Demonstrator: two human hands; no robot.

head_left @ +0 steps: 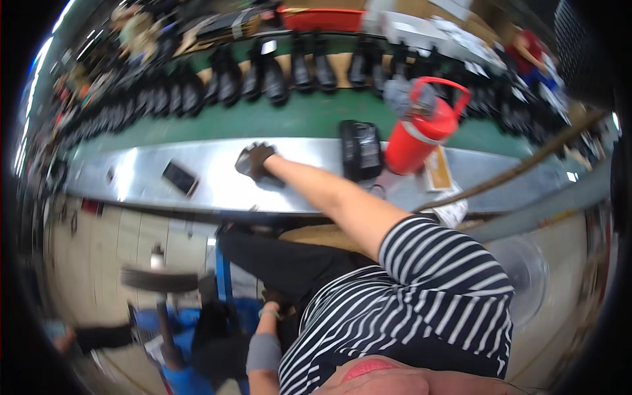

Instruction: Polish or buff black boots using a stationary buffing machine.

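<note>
My right arm reaches across to the bright metal strip [217, 158] at the front of the work table. My right hand [258, 160], in a dark glove, is low over the strip with its fingers curled. A grey patch shows at its palm side; whether it is a cloth or part of the glove I cannot make out. A dark phone [180, 178] lies to the left of this hand, a black case [361, 150] to its right. My left hand [278, 301] is down by my lap, its fingers hidden beside my dark trousers.
Rows of black shoes [273, 79] line the green table surface [316, 115]. A red jug [421, 135] with a handle stands right of the case. A slanting brown pole [520, 168] crosses at right. A blue stool [178, 375] is at lower left; other people are behind.
</note>
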